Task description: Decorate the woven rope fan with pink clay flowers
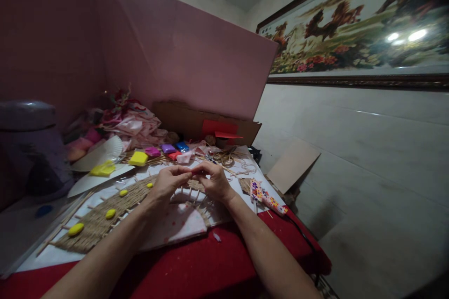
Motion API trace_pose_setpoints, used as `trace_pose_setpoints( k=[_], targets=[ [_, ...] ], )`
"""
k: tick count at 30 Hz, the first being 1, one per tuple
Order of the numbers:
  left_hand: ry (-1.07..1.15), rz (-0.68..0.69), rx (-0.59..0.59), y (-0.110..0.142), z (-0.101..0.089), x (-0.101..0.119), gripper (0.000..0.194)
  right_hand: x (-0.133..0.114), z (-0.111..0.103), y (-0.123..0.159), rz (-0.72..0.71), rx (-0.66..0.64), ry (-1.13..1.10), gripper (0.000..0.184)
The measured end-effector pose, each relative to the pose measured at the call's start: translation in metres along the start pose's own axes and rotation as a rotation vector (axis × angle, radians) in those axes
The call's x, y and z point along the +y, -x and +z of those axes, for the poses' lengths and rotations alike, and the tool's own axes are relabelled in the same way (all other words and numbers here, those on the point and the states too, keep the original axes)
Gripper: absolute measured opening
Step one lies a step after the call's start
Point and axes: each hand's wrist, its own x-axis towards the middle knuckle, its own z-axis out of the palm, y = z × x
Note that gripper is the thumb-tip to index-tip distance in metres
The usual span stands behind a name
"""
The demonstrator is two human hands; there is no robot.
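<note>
My left hand (171, 181) and my right hand (213, 180) meet above the table, fingertips closed in a pinch. Between them shows a small red lump of clay (194, 173), mostly covered by the fingers. Below lies a curved, fan-shaped piece of woven brown cord (94, 224) on thin sticks, partly hidden by my left forearm. Several flattened yellow clay pieces (111, 214) sit along its band. A pale cloth panel with pink spots (175, 226) lies inside the fan's curve.
Packets of yellow clay (138, 158), purple clay (168, 148) and blue clay (182, 146) lie at the back near heaped pink cloth (135, 124). On the right is a flower-patterned glue gun (268, 201) with its cord. A large lilac container (31, 149) stands left.
</note>
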Motion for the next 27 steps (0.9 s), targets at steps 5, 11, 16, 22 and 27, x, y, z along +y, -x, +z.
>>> trace_pose_setpoints(
  k=[5,11,16,22,27],
  targets=[
    [0.046,-0.016,-0.021,0.003,0.001,0.001,0.028,0.0,0.001,0.001,0.003,0.003,-0.008,0.009],
    [0.1,-0.065,0.03,0.007,0.005,0.005,0.025,0.0,0.001,0.001,0.012,-0.001,-0.013,0.009],
    [0.12,-0.058,0.034,0.007,0.006,0.006,0.026,0.001,0.0,0.0,-0.019,-0.019,-0.005,0.013],
    [0.032,0.066,0.073,0.003,0.005,-0.001,0.022,-0.004,0.002,0.002,-0.062,-0.069,0.068,0.011],
    [0.083,0.095,0.109,0.005,0.009,0.001,0.021,-0.01,0.003,0.003,0.049,-0.032,0.024,0.004]
  ],
)
